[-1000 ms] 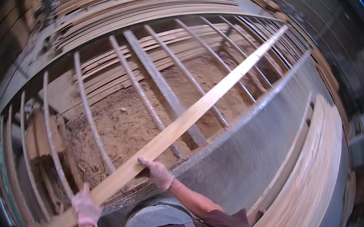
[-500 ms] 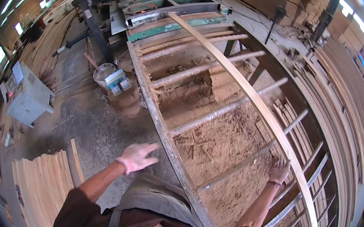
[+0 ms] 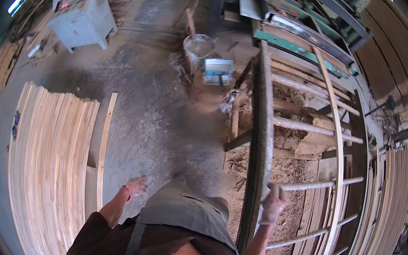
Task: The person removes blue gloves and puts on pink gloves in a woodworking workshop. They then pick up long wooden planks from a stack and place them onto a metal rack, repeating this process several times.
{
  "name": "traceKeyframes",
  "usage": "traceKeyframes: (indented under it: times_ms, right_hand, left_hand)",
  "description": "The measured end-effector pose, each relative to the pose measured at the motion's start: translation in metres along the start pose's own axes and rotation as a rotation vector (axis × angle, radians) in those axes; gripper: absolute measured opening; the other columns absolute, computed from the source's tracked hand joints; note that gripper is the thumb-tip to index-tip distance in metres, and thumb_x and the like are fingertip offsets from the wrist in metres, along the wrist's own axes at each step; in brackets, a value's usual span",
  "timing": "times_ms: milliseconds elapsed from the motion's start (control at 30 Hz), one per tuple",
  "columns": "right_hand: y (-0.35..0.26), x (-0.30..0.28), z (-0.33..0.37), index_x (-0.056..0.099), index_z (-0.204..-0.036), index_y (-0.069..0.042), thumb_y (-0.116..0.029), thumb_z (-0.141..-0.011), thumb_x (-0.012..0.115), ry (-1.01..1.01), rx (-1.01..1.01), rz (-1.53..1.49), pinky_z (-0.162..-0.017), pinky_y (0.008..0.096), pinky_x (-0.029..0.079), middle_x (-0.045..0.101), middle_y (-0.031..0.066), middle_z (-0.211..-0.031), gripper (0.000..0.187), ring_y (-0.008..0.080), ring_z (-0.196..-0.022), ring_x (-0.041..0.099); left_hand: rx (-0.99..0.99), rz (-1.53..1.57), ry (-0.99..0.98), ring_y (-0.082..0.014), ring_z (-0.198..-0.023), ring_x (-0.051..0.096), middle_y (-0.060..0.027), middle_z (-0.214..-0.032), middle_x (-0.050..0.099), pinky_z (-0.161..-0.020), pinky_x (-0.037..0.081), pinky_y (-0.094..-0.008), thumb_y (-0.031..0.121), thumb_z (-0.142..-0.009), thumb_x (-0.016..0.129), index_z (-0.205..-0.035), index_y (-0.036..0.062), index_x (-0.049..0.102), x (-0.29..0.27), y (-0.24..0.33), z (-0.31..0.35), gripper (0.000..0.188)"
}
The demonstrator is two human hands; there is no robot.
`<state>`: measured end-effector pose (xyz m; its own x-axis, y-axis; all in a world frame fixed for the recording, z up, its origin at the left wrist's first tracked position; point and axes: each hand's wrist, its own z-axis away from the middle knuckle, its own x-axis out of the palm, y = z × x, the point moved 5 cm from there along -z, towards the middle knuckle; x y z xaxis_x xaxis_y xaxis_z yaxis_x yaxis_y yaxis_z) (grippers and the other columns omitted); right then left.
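Note:
My left hand [image 3: 135, 187], in a pale glove, hangs open over the concrete floor with its fingers spread and nothing in them. It is nearest to a single wooden strip [image 3: 104, 146] that lies beside a broad stack of planks [image 3: 53, 145] on my left. My right hand [image 3: 274, 206], gloved too, is by the inner edge of the roller frame's near metal rail [image 3: 261, 134]. Its fingers are loosely bent and apart, holding nothing; whether it touches the rail I cannot tell. A long thin wooden strip [image 3: 337, 158] rests lengthwise across the metal rollers [image 3: 308, 184], away from both hands.
Ahead stand a bucket [image 3: 199, 49] with a wooden handle sticking out and a blue-and-white container [image 3: 218, 72]. A grey control cabinet [image 3: 84, 18] is at the far left. Green-edged machinery [image 3: 303, 50] joins the frame's far end. Sawdust and boards lie beneath the rollers; more planks [image 3: 380, 213] are at right.
My view has turned left toward the plank stack. My right hand has come away from the long strip and moved to the near rail. The strip stays on the rollers.

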<state>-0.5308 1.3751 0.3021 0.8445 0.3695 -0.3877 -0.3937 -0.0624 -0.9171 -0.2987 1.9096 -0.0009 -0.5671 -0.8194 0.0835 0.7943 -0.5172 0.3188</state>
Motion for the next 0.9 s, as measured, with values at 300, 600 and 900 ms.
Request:
traceKeyframes:
  times_ms: [300,600,900]
  right_hand:
    - [-0.012,0.313,-0.044,0.071,-0.1,0.001,-0.025,-0.098,0.069,-0.66,0.104,0.189,-0.059,0.0315,0.05,0.067,0.0065,-0.07,0.025,0.0134,-0.06,0.062]
    - [-0.039,0.566,-0.107,0.071,-0.112,-0.004,-0.035,-0.093,0.065,-1.156,-0.406,0.642,-0.081,0.0408,0.056,0.074,0.018,-0.1,0.037,0.0292,-0.092,0.072]
    - [-0.107,0.816,-0.043,0.071,-0.105,-0.01,-0.028,-0.098,0.06,-1.37,-0.888,0.588,-0.075,0.0417,0.058,0.073,0.0139,-0.095,0.022,0.0281,-0.086,0.072]
  left_hand:
    - [0.216,0.646,0.042,-0.0427,-0.116,0.067,-0.0274,-0.148,0.054,-0.099,0.056,-0.0564,0.055,-0.099,0.062,-0.156,0.003,0.04,-0.068,0.057,0.023,0.08]
    - [0.067,1.143,0.32,-0.0323,-0.122,0.064,-0.0256,-0.147,0.056,-0.113,0.046,-0.0464,0.077,-0.097,0.048,-0.163,-0.0017,0.023,-0.086,-0.094,0.016,0.106]
    - [0.072,0.986,0.344,-0.0341,-0.123,0.064,-0.0262,-0.143,0.06,-0.108,0.05,-0.044,0.068,-0.099,0.055,-0.162,-0.002,0.028,-0.169,0.027,-0.006,0.097]
